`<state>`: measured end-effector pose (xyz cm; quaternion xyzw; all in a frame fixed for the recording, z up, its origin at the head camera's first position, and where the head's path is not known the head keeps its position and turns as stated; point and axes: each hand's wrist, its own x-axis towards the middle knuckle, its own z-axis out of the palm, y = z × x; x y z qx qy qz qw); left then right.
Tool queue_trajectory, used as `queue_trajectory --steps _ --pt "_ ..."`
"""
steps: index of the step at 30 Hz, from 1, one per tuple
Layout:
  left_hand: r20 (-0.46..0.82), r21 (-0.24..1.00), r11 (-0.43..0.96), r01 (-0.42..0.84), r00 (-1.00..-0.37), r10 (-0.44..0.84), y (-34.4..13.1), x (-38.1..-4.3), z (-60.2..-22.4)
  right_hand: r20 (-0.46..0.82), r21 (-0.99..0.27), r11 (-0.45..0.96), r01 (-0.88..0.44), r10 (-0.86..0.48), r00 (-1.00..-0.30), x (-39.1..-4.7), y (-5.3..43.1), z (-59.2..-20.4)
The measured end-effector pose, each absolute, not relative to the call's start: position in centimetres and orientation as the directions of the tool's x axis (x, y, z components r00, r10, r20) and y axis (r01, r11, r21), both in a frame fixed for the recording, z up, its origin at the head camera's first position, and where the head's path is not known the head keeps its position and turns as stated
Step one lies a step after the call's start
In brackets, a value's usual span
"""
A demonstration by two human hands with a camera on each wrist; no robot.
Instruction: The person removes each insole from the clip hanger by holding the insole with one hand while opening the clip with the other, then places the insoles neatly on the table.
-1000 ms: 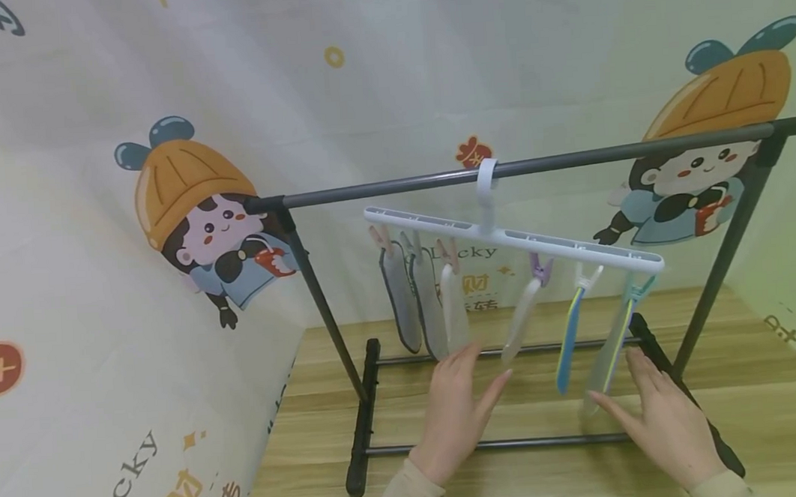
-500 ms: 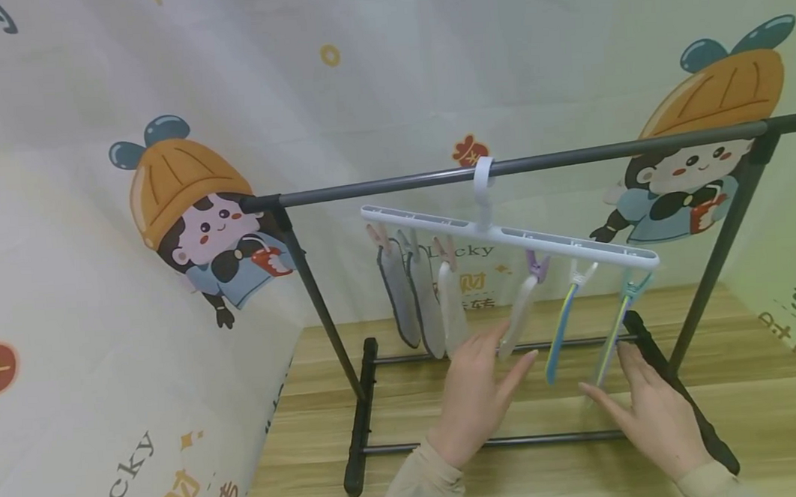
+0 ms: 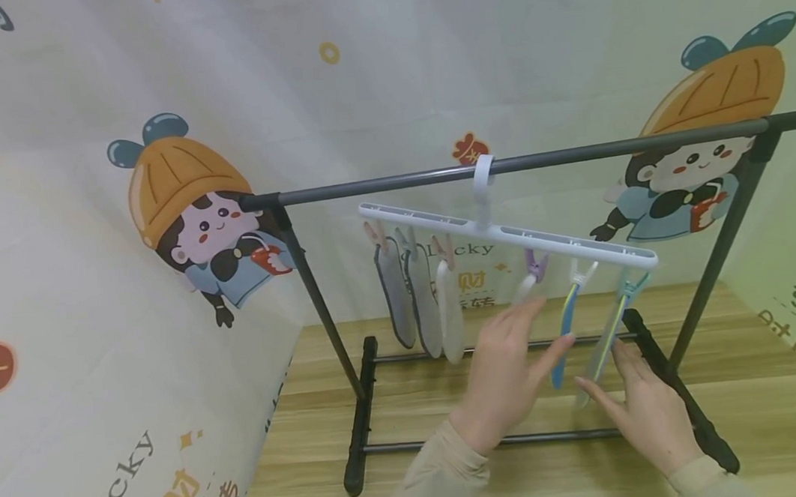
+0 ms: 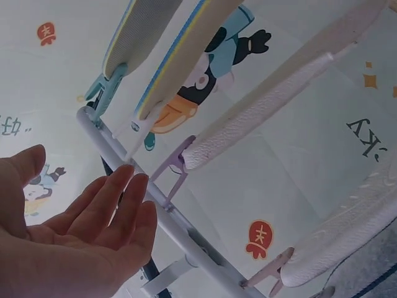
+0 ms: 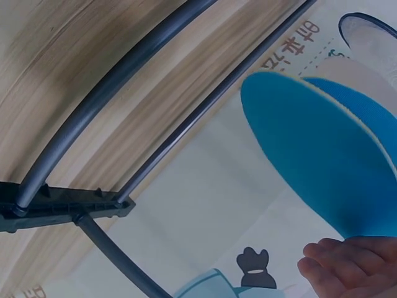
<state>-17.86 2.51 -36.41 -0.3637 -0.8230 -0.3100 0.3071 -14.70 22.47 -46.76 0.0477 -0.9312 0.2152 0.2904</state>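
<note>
A white clip hanger [image 3: 423,220] hangs tilted with several insoles clipped below it. On its left half are two grey dark-edged insoles [image 3: 392,297] and a white insole [image 3: 451,313]. The left hand [image 3: 502,371], fingers extended, partly covers the insole under the purple clip [image 3: 536,265]; its thumb is by a blue insole [image 3: 566,315]. Beside the rightmost insole [image 3: 608,339], the right hand [image 3: 653,415] has its fingers spread and straight. In the right wrist view its fingertips overlap the lower edge of a blue insole [image 5: 310,149]; contact is unclear.
The hanger's hook [image 3: 483,180] goes over the top rail [image 3: 381,185] of a dark metal rack. The rack's black feet [image 3: 361,423] and lower bars [image 3: 550,438] stand on a wood-patterned table [image 3: 305,403]. A printed cloth [image 3: 364,115] hangs behind.
The left hand has moved right along the row, from the white insole to the purple clip and blue insole. The right hand stays about where it was. The insoles on the right have swung slightly.
</note>
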Motion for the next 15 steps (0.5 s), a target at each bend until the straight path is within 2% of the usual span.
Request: queue_trajectory --steps 7,11,15 --pt "0.728 0.234 0.541 0.808 -0.514 0.453 4.3 -17.6 -35.4 0.585 -0.369 0.900 -0.231 0.032 -0.811 -14.8 22.7 -46.9" --pt "0.748 0.147 0.563 0.814 -0.464 0.475 5.4 -17.7 -35.0 0.579 -0.361 0.907 -0.215 0.037 -0.815 -14.8 22.8 -47.1" --pt "0.744 0.149 0.547 0.824 -0.457 0.487 6.2 -17.7 -34.7 0.560 -0.335 0.922 -0.192 0.031 -0.828 -14.7 22.9 -47.2"
